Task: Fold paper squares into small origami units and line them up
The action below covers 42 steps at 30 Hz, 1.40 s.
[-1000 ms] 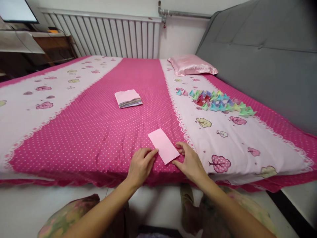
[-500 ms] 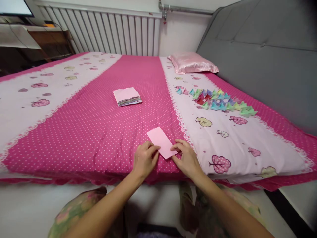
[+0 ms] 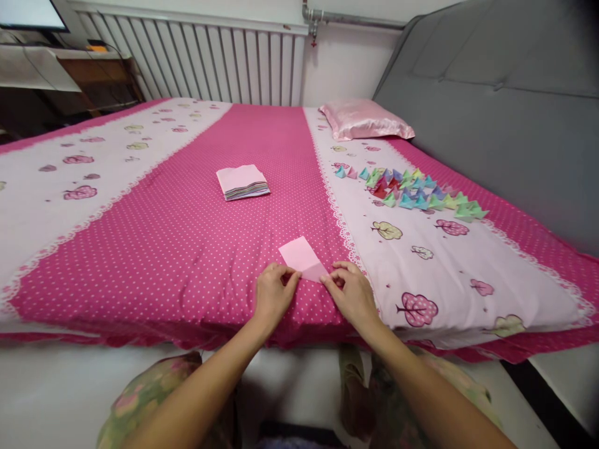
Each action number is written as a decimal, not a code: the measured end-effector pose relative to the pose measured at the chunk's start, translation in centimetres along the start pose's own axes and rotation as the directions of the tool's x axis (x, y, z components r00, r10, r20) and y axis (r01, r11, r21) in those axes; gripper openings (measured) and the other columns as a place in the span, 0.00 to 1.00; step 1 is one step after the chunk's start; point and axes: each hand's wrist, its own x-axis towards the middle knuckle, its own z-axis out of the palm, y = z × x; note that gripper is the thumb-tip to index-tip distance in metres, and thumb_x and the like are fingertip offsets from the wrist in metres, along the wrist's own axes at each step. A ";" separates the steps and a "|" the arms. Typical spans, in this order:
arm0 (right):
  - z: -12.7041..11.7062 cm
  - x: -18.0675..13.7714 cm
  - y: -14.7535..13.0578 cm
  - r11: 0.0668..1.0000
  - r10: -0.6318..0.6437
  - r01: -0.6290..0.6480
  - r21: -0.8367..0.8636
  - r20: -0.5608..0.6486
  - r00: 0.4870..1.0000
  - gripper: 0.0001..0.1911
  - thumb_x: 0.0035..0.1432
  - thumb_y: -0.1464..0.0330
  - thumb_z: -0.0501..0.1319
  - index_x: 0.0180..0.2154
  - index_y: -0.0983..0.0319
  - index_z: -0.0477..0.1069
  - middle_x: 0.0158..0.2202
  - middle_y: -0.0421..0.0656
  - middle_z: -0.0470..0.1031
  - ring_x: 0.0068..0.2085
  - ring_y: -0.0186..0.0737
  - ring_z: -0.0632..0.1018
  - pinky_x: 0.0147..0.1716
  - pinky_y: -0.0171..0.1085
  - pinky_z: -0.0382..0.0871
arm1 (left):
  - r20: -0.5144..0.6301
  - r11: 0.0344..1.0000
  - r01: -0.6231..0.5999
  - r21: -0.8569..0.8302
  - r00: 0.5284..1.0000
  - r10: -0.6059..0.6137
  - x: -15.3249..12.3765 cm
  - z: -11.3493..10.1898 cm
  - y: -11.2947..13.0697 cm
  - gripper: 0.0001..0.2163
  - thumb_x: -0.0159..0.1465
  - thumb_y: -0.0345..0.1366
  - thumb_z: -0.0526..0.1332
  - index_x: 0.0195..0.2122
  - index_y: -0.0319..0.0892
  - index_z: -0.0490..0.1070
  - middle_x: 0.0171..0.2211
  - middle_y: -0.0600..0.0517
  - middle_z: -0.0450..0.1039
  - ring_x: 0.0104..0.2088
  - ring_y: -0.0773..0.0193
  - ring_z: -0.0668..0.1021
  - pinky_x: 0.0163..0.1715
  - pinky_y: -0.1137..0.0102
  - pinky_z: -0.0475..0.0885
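A light pink sheet of paper [image 3: 301,255] lies on the pink dotted bedspread [image 3: 187,237] near the bed's front edge. Its near end is folded up and over. My left hand [image 3: 272,294] pinches the near left corner of the paper with closed fingers. My right hand [image 3: 350,293] pinches the near right corner in the same way. Further back on the bed sits a stack of coloured paper squares [image 3: 243,182] with a pink one on top. To the right lies a group of several folded paper shapes [image 3: 412,190] in green, blue, red and pink.
A pink satin pillow [image 3: 365,118] rests at the grey padded headboard [image 3: 491,106] on the right. A white radiator [image 3: 196,59] runs along the back wall. A wooden desk [image 3: 93,81] stands at the far left. My knees show below the bed's edge.
Both hands have lifted the paper's near end and folded it away from me, so the visible sheet is shorter. The hands moved slightly forward and closer together.
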 end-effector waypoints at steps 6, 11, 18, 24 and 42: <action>0.4 0.2 -0.3 0.995 0.014 -0.017 -0.101 -0.021 1.000 0.10 0.51 0.63 0.57 0.22 0.61 0.65 0.38 0.46 0.68 0.34 0.41 0.72 0.36 0.40 0.65 | -0.042 0.997 0.067 0.027 0.997 -0.066 0.3 0.4 0.4 0.05 0.55 0.34 0.59 0.24 0.39 0.71 0.23 0.52 0.70 0.25 0.67 0.70 0.27 0.72 0.63; 0.3 0.2 -0.7 0.987 0.052 -0.056 -0.151 -0.030 0.998 0.09 0.50 0.65 0.58 0.34 0.62 0.66 0.33 0.44 0.68 0.34 0.42 0.71 0.35 0.40 0.66 | -0.036 0.997 0.070 0.026 0.997 -0.069 0.2 0.4 0.4 0.03 0.54 0.32 0.59 0.25 0.39 0.70 0.24 0.52 0.70 0.25 0.67 0.70 0.27 0.72 0.63; 0.3 -0.3 -1.4 0.901 -0.281 0.285 -0.328 0.060 0.958 0.18 0.55 0.76 0.52 0.46 0.56 0.69 0.53 0.45 0.63 0.51 0.46 0.63 0.49 0.44 0.57 | -0.018 0.999 -0.005 0.033 1.000 0.005 0.1 0.3 0.1 0.04 0.55 0.29 0.57 0.25 0.39 0.69 0.24 0.52 0.69 0.26 0.67 0.70 0.27 0.72 0.63; 1.4 -0.7 -0.7 0.780 -0.405 0.516 -0.355 0.343 0.848 0.30 0.53 0.81 0.46 0.57 0.59 0.54 0.59 0.38 0.57 0.61 0.43 0.51 0.57 0.50 0.41 | -0.024 0.997 -0.005 0.072 1.000 0.006 0.1 0.3 0.2 0.04 0.55 0.29 0.56 0.25 0.40 0.68 0.24 0.52 0.69 0.26 0.66 0.70 0.27 0.72 0.62; 1.5 -1.7 -0.9 0.824 -0.118 0.290 -0.487 0.352 0.928 0.35 0.49 0.74 0.50 0.60 0.67 0.46 0.63 0.45 0.44 0.62 0.53 0.43 0.58 0.53 0.38 | 0.023 0.984 0.010 0.177 1.000 -0.014 0.4 0.4 0.4 0.05 0.55 0.29 0.56 0.25 0.40 0.69 0.24 0.51 0.70 0.26 0.66 0.71 0.27 0.72 0.62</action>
